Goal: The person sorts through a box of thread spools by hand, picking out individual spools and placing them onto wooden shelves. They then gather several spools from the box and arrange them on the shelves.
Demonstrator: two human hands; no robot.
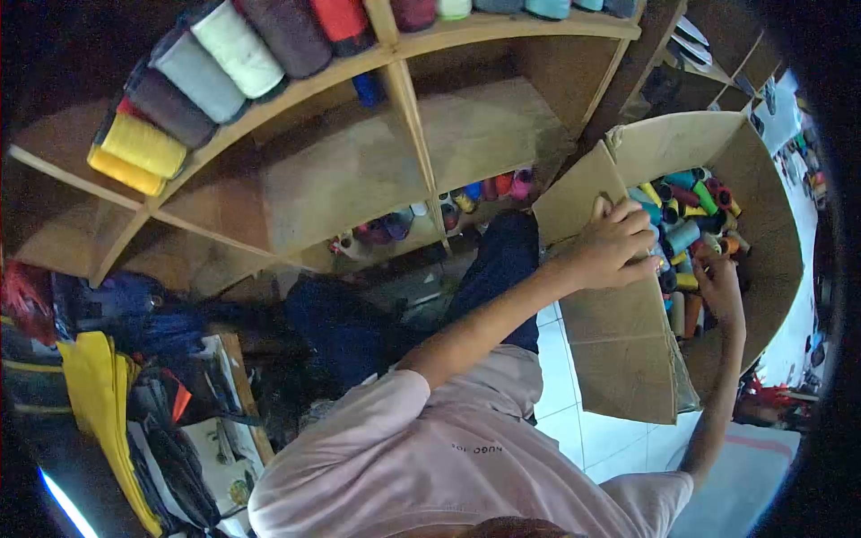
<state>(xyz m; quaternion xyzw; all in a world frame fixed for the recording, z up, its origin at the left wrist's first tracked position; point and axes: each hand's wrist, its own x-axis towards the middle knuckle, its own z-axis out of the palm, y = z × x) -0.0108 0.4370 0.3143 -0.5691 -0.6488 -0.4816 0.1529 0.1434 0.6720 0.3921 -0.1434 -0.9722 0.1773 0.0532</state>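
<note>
A large cardboard box (619,359) stands open at the right, with many thread spools (683,235) of different colours heaped inside. My left hand (619,244) is closed over the box's near side edge, its fingers curled around the cardboard. Inside the box, my right hand (720,282) reaches down to the heap. Its fingers are bent together around a thread spool, which they mostly hide. Green, yellow, teal and dark red spools lie close to the fingertips.
A wooden shelf (502,31) with large thread cones (238,49) curves across the top. Small spools (386,226) line a lower compartment. Yellow fabric (94,386) and dark bags hang at the left. White floor tiles (560,421) show beneath the box.
</note>
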